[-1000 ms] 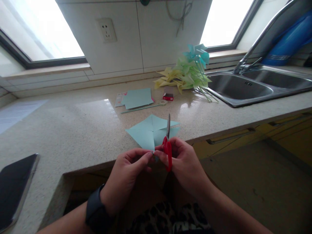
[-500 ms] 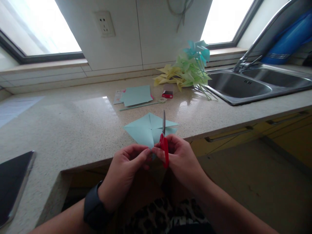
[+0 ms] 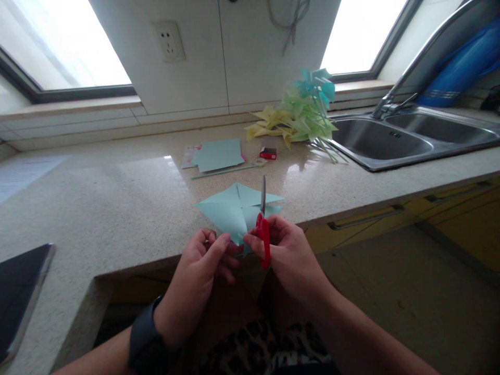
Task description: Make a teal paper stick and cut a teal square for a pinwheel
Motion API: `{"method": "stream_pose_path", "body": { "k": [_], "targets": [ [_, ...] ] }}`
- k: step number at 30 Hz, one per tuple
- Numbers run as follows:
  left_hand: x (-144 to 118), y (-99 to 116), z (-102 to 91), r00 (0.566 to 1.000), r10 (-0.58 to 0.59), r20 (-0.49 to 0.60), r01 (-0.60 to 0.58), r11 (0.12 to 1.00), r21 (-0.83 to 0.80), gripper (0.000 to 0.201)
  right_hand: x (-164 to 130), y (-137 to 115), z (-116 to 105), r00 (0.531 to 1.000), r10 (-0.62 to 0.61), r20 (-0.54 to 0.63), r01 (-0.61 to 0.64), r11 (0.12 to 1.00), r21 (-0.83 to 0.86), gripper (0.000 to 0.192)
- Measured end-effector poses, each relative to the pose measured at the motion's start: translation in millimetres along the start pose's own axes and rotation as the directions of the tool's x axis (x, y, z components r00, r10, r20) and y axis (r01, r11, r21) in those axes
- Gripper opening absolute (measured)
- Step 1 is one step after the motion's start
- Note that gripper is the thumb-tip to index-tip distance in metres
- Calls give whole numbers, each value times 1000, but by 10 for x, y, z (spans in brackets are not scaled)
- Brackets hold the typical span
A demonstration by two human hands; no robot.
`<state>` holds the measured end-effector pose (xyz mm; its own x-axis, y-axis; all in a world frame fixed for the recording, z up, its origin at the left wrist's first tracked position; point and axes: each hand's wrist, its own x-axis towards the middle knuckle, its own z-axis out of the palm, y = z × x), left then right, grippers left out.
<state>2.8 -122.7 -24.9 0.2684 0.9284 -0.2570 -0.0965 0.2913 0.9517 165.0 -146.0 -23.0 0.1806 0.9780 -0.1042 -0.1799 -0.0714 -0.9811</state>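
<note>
A light blue paper square, slit from its corners toward the middle, lies at the counter's front edge. Red-handled scissors hang in my right hand, blades pointing up and away. The thumb and finger of that hand also pinch the paper near its front corner. My left hand is beside the same corner, its thumb lifted off and fingers apart; one finger appears to reach under the paper. Where the fingertips meet the paper's underside is hidden.
Behind are stacked blue sheets, a green stick, a tape roll and a small red box. Paper pinwheels lie by the sink. A dark flat device rests at left.
My left thumb and fingers have spread and drawn back left from the paper's front corner. The right hand keeps the scissors and its pinch, almost unmoved.
</note>
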Motion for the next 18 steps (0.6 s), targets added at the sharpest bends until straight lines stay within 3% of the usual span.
{"method": "stream_pose_path", "body": {
  "k": [7, 11, 18],
  "targets": [
    [16, 10, -78, 988, -60, 145, 35, 984, 175, 39, -7, -29, -9, 999, 36, 27, -36, 999, 10, 30],
    [39, 34, -123, 993, -56, 108, 27, 967, 254, 39, -3, -29, -10, 998, 41, 37, -41, 999, -13, 30],
    [54, 76, -123, 993, -64, 95, 38, 968, 249, 40, 7, -56, 15, 998, 43, 37, -42, 998, -41, 31]
  ]
}}
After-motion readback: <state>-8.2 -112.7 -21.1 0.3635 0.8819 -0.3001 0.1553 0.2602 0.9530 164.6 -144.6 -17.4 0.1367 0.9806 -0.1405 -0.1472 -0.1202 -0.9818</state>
